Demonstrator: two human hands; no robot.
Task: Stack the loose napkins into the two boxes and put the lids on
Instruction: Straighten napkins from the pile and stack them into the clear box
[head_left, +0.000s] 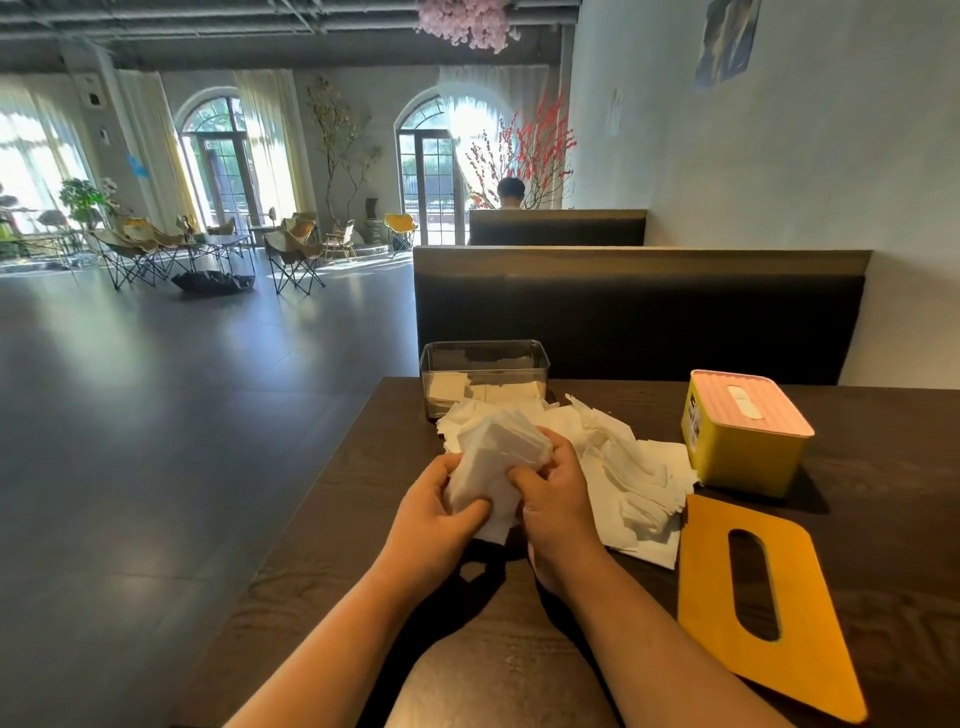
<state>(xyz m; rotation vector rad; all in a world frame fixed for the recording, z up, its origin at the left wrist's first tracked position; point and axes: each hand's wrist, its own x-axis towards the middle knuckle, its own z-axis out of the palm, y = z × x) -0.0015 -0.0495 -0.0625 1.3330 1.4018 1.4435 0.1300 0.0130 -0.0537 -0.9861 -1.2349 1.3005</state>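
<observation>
Our left hand (441, 512) and right hand (553, 493) both curled round a napkin bundle (498, 452), squaring it, we judged, for the clear box (483, 364) just beyond, on the far side; the loose pile (634, 467) lay right.

Bare hands, bare forearms
Left hand (441, 514) and right hand (556, 499) are bare; both forearms uncovered down to the lower edge of view, fingers (525, 475) short and rounded.

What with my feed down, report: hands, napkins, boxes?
Left grip and right grip hold a napkin bundle. Clear box part filled, unlidded; yellow box wears pink lid. Loose napkin pile, yellow lid on table; nothing blocking.
</observation>
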